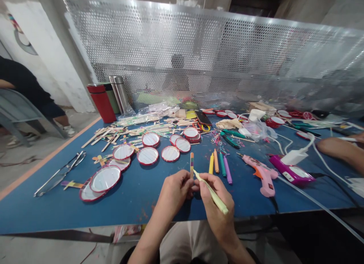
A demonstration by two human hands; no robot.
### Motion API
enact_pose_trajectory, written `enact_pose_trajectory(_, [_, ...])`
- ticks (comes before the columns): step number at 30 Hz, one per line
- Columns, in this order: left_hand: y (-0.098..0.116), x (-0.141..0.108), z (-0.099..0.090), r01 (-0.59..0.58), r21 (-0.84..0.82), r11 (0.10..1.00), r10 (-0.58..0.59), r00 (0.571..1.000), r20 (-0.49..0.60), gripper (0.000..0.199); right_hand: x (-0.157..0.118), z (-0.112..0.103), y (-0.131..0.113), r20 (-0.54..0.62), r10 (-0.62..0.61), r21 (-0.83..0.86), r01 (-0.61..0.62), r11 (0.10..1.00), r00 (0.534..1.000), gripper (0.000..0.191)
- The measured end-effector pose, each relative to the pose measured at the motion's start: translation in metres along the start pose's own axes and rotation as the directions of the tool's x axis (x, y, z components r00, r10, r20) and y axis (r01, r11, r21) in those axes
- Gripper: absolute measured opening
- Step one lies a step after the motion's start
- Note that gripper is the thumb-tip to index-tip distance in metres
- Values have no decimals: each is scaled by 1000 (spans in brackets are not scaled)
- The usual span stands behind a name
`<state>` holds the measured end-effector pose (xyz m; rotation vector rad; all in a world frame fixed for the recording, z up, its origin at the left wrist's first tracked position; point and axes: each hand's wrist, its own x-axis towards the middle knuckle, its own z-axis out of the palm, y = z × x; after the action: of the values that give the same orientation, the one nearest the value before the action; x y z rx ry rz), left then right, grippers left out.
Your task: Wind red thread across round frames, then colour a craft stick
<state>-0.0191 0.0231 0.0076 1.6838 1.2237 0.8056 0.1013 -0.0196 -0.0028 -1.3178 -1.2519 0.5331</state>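
Observation:
My left hand (176,186) is closed round the lower part of a small wooden stick (192,161), which stands upright and carries coloured bands. In my right hand (217,197) is a pale yellow-green marker (214,197), its tip touching or very near the stick's right edge. Just beyond my right hand lie a yellow marker (211,164), an orange marker (216,161), a teal marker (222,164) and a purple marker (228,170). Round red-rimmed discs, one of them (148,156) left of centre, lie on the blue table (131,203).
A pink glue gun (263,175) and a purple power strip (292,173) with cables lie at right, near another person's arm (341,152). Loose sticks (106,137), scissors (61,175) and a red bottle (101,103) are at left. A perforated metal screen (199,55) stands behind.

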Motion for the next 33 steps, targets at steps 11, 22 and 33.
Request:
enact_pose_trajectory(11, [0, -1, 0, -23, 12, 1000, 23, 1000, -15, 16, 0, -2, -4, 42, -77, -28, 78, 997, 996, 16])
enact_pose_trajectory(22, [2, 0, 0, -3, -10, 1000, 3, 1000, -4, 17, -2, -1, 2, 29, -16, 43, 15, 999, 999, 17])
enact_pose_trajectory(33, [0, 0, 0, -17, 0, 1000, 17, 1000, -9, 15, -1, -1, 0, 16, -76, -24, 76, 997, 997, 15])
